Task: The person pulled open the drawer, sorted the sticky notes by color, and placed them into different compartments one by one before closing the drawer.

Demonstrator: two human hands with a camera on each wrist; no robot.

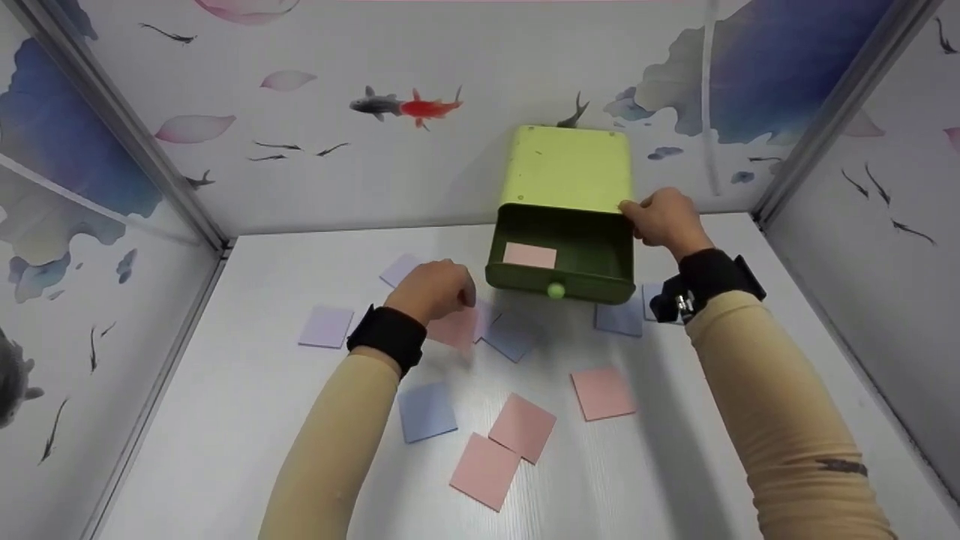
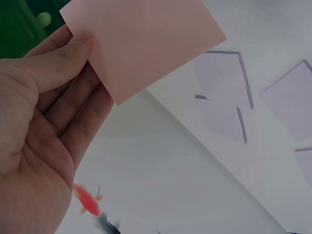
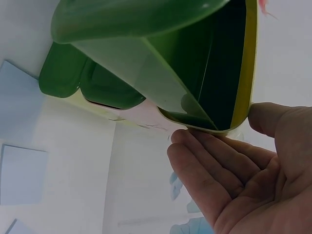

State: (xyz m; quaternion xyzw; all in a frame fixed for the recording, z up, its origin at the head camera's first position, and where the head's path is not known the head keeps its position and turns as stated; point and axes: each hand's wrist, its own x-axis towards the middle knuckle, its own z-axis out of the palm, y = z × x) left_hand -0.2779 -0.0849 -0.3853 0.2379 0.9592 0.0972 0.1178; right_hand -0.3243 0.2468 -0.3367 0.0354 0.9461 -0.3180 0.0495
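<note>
Left hand [image 1: 435, 289]: thumb and fingers pinch a pink square note [image 2: 146, 44] by one edge, above the table [image 1: 247, 337] and just left of the drawer. The note's top is cut off in the left wrist view; in the head view it is blurred and partly behind the hand.

Right hand [image 1: 664, 217]: thumb on the front edge of the lime-green drawer cabinet [image 1: 570, 169], remaining fingers close together against its side, pinching the corner. Fingertips hard to make out in the head view.

Dark green drawer [image 1: 517, 281] pulled out; its front hides the lower part of a second pink note [image 1: 529, 256] inside. Lilac note [image 1: 399, 270] partly covered by the left hand; pale blue note [image 1: 651, 294] partly behind the right wrist camera [image 1: 679, 296].
</note>
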